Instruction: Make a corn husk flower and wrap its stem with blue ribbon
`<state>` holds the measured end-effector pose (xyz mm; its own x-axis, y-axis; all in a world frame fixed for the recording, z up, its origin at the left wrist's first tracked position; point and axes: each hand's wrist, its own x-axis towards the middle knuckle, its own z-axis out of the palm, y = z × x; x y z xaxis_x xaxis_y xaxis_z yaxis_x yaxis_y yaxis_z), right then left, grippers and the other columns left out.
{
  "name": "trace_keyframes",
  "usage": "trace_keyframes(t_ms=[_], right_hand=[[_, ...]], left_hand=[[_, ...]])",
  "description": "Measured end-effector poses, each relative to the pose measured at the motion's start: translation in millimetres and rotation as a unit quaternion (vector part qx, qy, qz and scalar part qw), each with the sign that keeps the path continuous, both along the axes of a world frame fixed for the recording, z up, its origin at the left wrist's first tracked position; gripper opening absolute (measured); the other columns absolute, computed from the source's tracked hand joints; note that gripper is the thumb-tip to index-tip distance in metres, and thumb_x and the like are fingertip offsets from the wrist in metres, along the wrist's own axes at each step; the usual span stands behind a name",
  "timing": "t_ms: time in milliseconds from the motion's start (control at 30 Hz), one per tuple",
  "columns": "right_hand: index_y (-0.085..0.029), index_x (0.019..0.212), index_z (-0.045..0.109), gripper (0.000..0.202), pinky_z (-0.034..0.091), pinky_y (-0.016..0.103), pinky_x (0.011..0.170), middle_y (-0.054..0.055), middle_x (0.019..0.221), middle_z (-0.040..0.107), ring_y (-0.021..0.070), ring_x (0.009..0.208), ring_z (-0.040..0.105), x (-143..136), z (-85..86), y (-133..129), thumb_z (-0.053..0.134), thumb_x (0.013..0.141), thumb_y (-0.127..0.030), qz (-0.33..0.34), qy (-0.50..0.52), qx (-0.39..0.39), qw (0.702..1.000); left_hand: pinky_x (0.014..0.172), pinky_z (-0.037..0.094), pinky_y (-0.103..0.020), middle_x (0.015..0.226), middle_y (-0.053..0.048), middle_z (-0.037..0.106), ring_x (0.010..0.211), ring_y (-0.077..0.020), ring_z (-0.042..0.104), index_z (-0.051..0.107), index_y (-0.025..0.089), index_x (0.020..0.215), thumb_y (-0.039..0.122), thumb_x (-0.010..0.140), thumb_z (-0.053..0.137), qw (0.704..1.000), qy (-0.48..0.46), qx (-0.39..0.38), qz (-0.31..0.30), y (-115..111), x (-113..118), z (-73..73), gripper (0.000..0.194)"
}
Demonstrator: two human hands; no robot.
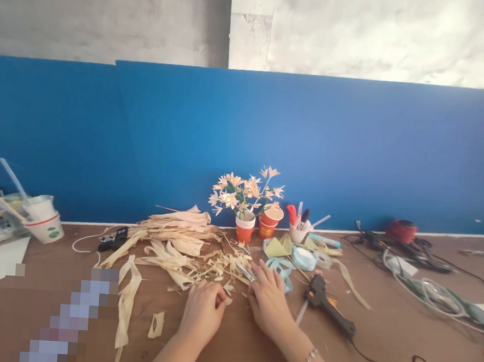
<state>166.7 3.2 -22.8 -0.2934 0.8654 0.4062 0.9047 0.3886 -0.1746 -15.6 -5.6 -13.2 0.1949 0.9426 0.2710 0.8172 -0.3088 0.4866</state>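
My left hand [203, 310] is low over the table's near middle, its fingers curled together. A small pale scrap [228, 301] shows beside its fingertips; what the fingers hold, if anything, is hidden. To the right, my right hand [268, 301] stretches forward with fingers extended and apart, palm down. A pair of scissors [244, 272] lies at its fingertips, partly hidden by them; I cannot tell whether they touch. Dry corn husks [177, 231] and cut husk pieces [220, 264] are spread just beyond my hands. Light blue tape rolls [303, 258] lie past the right hand.
Husk-like flowers [245, 192] stand in red paper cups [244, 230] near the blue partition [310, 141]. A white cup of pens [298, 233] is beside them. A black glue gun [328, 305] with its cord lies right; cables [427, 293] are farther right. Another cup [46, 228] stands left.
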Motion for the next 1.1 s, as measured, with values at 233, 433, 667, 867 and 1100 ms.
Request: trace_keyframes(t_ms=[233, 433, 667, 867, 1100], right_hand=[[-0.020, 0.076, 0.058, 0.015, 0.024, 0.054, 0.102, 0.009, 0.128, 0.050, 0.0289, 0.128, 0.031, -2, 11.6, -5, 0.047, 0.075, -0.010, 0.047, 0.129, -0.019, 0.990], [-0.020, 0.076, 0.056, 0.011, 0.029, 0.043, 0.103, 0.010, 0.123, 0.051, 0.0247, 0.123, 0.039, -11, 14.6, -12, 0.050, 0.083, -0.024, 0.116, 0.308, -0.150, 0.932], [-0.019, 0.068, 0.052, 0.023, 0.039, 0.037, 0.091, 0.007, 0.099, 0.059, 0.0221, 0.099, 0.053, -14, 12.4, -10, 0.049, 0.085, -0.035, 0.145, 0.403, -0.243, 0.870], [-0.020, 0.091, 0.058, 0.016, 0.041, 0.032, 0.082, 0.004, 0.093, 0.059, 0.0188, 0.090, 0.054, -12, 19.4, -14, 0.044, 0.083, -0.017, 0.139, 0.363, -0.168, 0.906], [-0.021, 0.076, 0.058, 0.012, 0.035, 0.031, 0.072, 0.001, 0.076, 0.061, 0.0180, 0.077, 0.054, -15, 18.6, -15, 0.051, 0.079, -0.011, 0.126, 0.225, -0.040, 0.965]], left_hand=[[0.073, 0.037, -0.034, 0.073, -0.002, 0.062, 0.079, -0.0221, 0.053, 0.059, 0.020, 0.069, 0.003, 0.068, 0.052, 0.999, -0.025, 0.033, -0.013, -1, 0, 3.1, 0.018], [0.076, 0.040, -0.034, 0.085, -0.003, 0.061, 0.086, -0.0212, 0.051, 0.061, 0.023, 0.087, 0.000, 0.071, 0.049, 0.985, -0.093, 0.092, -0.114, -6, 4, 11.9, 0.030], [0.073, 0.040, -0.031, 0.078, -0.002, 0.060, 0.081, -0.0187, 0.051, 0.060, 0.021, 0.076, 0.004, 0.076, 0.052, 0.973, -0.132, 0.112, -0.153, -6, 2, 9.5, 0.019], [0.072, 0.041, -0.030, 0.074, -0.002, 0.060, 0.078, -0.0185, 0.053, 0.060, 0.020, 0.071, 0.009, 0.077, 0.055, 0.975, -0.168, 0.091, -0.117, -1, 1, 5.0, 0.013], [0.070, 0.041, -0.029, 0.069, -0.001, 0.059, 0.076, -0.0184, 0.053, 0.056, 0.019, 0.064, 0.007, 0.072, 0.053, 0.981, -0.164, 0.056, -0.081, 0, 5, 3.1, 0.016]])
